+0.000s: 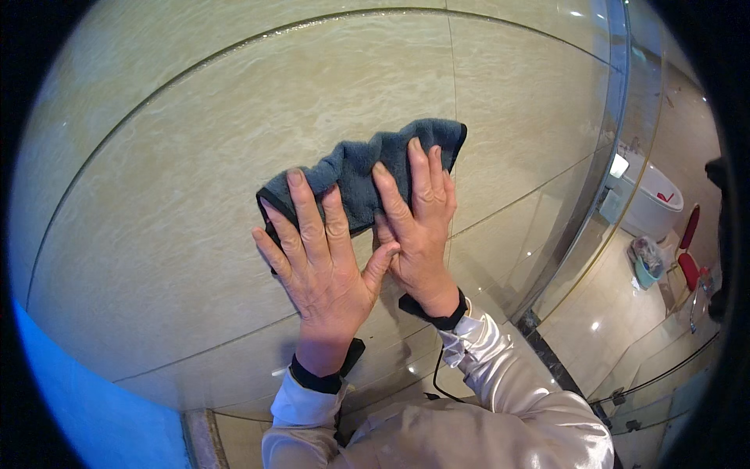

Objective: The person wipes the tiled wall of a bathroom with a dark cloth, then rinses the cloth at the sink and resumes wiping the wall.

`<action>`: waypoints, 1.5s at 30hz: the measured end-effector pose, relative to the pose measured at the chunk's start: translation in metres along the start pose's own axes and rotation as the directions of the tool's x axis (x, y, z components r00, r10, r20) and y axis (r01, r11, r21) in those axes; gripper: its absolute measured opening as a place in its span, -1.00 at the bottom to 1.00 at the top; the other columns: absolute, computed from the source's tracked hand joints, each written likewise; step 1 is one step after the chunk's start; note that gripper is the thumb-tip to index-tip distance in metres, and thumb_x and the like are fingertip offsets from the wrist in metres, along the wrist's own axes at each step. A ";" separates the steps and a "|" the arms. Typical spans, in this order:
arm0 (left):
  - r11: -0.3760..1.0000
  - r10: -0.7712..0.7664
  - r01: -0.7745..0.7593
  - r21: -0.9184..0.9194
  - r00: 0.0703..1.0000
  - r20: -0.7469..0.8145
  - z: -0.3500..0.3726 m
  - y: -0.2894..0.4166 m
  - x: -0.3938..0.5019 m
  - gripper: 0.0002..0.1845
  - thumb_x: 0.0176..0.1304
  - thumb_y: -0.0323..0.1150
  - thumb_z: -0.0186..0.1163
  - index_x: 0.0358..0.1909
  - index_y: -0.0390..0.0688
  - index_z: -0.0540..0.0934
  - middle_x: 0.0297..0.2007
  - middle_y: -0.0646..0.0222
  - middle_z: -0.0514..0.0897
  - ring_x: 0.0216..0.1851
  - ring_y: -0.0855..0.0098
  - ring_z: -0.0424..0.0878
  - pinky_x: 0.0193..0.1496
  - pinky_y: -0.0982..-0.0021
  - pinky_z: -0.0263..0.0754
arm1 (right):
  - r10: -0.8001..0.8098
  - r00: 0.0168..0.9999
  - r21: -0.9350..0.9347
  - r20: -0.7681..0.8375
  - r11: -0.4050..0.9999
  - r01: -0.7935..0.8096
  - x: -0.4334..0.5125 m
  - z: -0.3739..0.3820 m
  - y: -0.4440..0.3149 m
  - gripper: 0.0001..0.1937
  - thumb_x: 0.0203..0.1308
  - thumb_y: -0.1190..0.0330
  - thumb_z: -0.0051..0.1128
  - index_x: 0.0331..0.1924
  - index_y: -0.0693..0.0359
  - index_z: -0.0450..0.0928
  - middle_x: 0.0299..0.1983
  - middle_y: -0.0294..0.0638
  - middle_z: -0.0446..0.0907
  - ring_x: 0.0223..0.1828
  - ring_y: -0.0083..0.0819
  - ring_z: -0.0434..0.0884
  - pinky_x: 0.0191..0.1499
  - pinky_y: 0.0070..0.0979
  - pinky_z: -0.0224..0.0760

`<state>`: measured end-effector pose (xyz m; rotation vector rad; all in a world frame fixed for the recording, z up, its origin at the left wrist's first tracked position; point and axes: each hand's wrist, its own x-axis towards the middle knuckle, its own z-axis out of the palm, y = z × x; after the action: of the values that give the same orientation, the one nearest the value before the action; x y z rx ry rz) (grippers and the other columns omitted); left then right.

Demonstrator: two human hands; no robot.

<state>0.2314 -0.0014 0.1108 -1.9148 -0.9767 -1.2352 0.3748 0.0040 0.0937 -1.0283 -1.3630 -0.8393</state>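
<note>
A grey-blue microfibre cloth point(357, 187) with black edging lies bunched against a beige marble-patterned tile wall point(234, 129). My left hand point(328, 264) presses the cloth's left part to the tiles, palm to the wall and fingers spread. On the cloth's middle and right part rests my right hand point(422, 228), pressing it too with its fingers apart. The left thumb overlaps the base of the right hand. My right thumb is mostly hidden. Both wrists wear black straps, and pale shiny sleeves cover the forearms.
At right stands a glass panel point(609, 205) with metal edging. Past it are a white bathtub point(650, 193), a light-blue bucket point(647, 272) with clear plastic in it, and a red-padded seat point(688, 269). A dark threshold strip point(551, 357) crosses the floor. Bright blue light falls at lower left.
</note>
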 end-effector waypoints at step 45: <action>0.918 -0.352 0.339 0.204 0.936 0.028 -0.057 -0.141 -0.152 0.04 0.55 0.39 -0.43 0.50 -0.51 0.22 0.57 -0.41 0.03 0.57 -0.42 0.06 0.51 -0.53 -0.30 | -0.437 0.819 0.454 0.371 0.855 0.251 -0.047 0.043 -0.155 -0.50 0.27 0.30 0.16 0.30 0.22 0.61 0.53 -0.23 0.42 0.43 -0.25 0.42 0.44 -0.24 0.18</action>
<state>0.0439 -0.0128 0.0063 -1.6832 -1.4645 -1.2202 0.2121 -0.0151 0.0587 -0.6875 -2.0867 -0.5585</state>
